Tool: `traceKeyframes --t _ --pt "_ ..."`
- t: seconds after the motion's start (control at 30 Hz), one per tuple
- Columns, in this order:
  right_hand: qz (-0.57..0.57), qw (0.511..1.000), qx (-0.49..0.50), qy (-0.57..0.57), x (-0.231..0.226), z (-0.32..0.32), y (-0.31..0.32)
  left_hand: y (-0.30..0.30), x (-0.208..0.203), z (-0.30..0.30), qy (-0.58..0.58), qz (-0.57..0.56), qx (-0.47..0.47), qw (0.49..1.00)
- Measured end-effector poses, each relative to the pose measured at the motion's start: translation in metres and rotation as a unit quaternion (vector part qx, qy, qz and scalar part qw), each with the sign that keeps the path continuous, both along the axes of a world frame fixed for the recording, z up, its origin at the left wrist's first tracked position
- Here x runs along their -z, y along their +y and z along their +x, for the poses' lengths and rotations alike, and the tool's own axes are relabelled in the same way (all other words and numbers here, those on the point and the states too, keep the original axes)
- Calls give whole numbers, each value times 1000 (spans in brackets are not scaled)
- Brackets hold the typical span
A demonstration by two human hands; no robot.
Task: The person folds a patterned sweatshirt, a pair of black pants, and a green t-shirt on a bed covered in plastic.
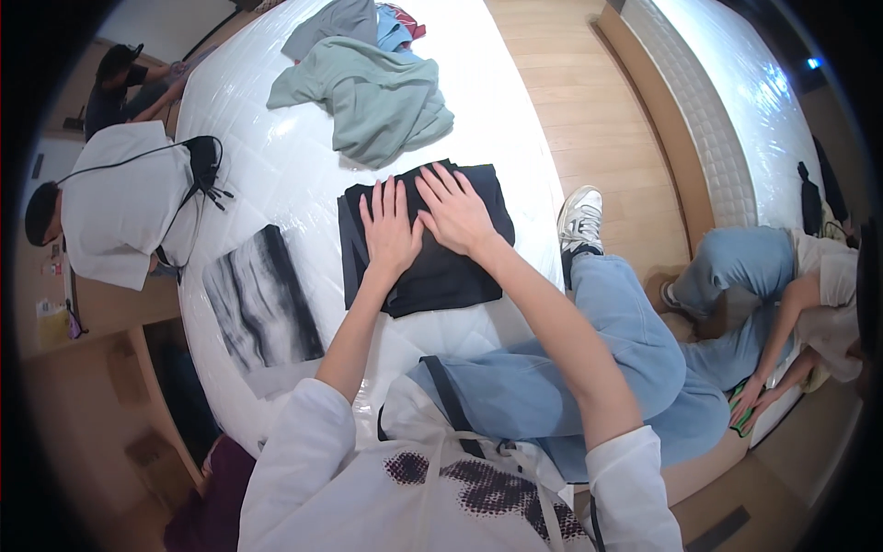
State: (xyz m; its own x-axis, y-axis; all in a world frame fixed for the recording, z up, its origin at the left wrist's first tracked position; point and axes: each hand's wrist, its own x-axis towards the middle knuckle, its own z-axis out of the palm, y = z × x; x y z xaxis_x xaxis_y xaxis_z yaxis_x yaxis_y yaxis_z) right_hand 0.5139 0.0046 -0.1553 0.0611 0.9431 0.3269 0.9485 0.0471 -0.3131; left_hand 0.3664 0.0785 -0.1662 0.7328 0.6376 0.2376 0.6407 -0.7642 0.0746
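Note:
A folded black garment point(451, 285) lies in front of me on the plastic-covered mattress point(317, 184). Both my hands rest flat on top of it, close together. The fingers of my left hand point(390, 235) are stretched out and point away from me. My right hand point(452, 210) is spread near the garment's far edge, its thumb almost meeting the left hand. To the left lies a folded black, grey and white patterned garment point(262, 299). Beyond the black one, a crumpled sage-green garment point(377, 101) is heaped beside grey cloth point(331, 28) and some blue and red cloth.
Someone in a white shirt point(120, 202) is at the mattress's left side, with another person in dark clothes point(115, 92) farther back. At the right, a person in jeans point(750, 267) handles something green near a second wrapped mattress point(717, 92). Wooden floor point(589, 120) runs between the mattresses.

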Motion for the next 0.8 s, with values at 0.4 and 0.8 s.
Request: traceKeyframes --t 0.4,0.8 --pt "-37 996 83 2 20 -11 -28 21 13 -35 -76 -6 -123 989" --pt "98 950 216 201 17 3 -29 -9 3 -95 -130 -302 -252 910"
